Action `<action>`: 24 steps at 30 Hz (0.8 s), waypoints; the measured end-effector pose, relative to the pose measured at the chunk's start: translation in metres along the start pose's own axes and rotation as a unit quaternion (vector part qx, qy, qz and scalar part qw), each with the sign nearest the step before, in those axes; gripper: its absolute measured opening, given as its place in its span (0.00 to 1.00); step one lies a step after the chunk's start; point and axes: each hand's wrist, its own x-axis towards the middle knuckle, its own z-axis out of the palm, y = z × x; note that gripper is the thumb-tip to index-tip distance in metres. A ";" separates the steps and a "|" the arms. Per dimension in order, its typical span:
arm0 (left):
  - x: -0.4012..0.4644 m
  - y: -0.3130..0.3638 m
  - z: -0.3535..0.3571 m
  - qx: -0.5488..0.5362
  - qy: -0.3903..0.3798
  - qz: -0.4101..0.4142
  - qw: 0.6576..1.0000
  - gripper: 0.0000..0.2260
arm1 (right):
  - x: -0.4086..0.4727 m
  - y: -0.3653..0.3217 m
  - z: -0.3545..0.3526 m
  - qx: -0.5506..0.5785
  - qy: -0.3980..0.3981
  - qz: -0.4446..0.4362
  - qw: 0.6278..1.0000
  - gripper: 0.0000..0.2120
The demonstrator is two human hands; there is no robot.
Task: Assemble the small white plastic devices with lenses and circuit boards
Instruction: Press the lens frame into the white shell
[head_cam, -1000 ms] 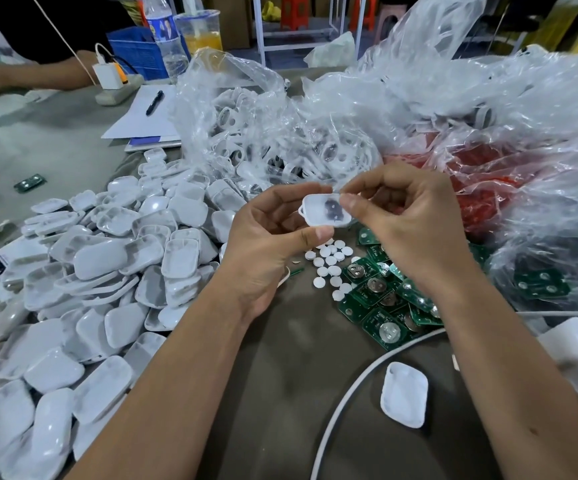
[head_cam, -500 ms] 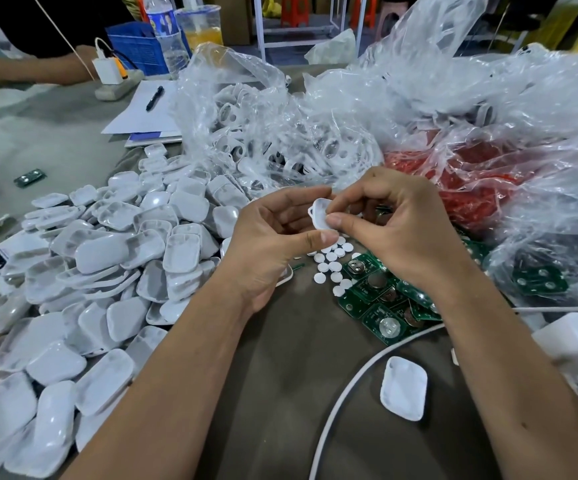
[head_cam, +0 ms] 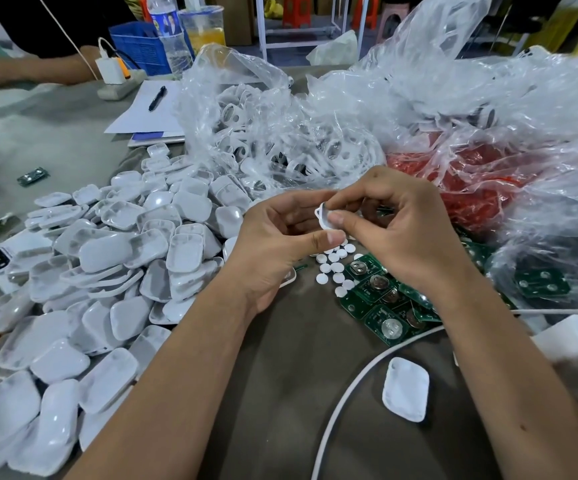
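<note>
We hold one small white plastic shell with a loop at its end [head_cam: 325, 218] above the brown table cloth [head_cam: 280, 375], between both hands and turned nearly edge-on to the camera. Our left hand [head_cam: 273, 244] grasps it from below, thumb and curled fingers closed round its lower rim; our right hand [head_cam: 398, 230] pinches its upper edge between thumb and forefinger. What sits inside the shell is hidden at this angle.

Just below the hands lie the small white round discs [head_cam: 332, 268], probably the lenses, and beside them the green circuit boards with silver coin cells [head_cam: 381, 299]. The heap of white rounded-rectangle plastic covers [head_cam: 107, 271] lies to the left, and one single white cover [head_cam: 405, 389] rests apart near a white cable [head_cam: 346, 393]. Clear plastic bags of white ring parts [head_cam: 280, 140] stand behind.

To do this step well, we judge that the left hand should steady the shell while the right thumb presses evenly, so the insert seats flat. Tilting the opening toward us would let us check seating. Squeezing one corner only may cock the part.
</note>
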 end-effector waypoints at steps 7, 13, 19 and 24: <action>-0.001 0.002 0.000 -0.008 -0.009 -0.004 1.000 0.25 | -0.001 0.001 -0.003 0.030 -0.006 0.026 0.999 0.06; 0.000 0.008 -0.004 -0.142 -0.067 -0.049 0.986 0.21 | -0.001 0.001 -0.007 0.163 0.038 0.020 0.986 0.06; -0.001 0.014 -0.006 -0.270 -0.120 -0.099 0.950 0.20 | 0.000 0.001 -0.007 0.149 0.079 -0.020 0.986 0.05; -0.003 0.013 0.001 -0.297 -0.089 -0.125 0.942 0.18 | 0.000 -0.003 -0.006 0.086 0.075 -0.032 0.993 0.02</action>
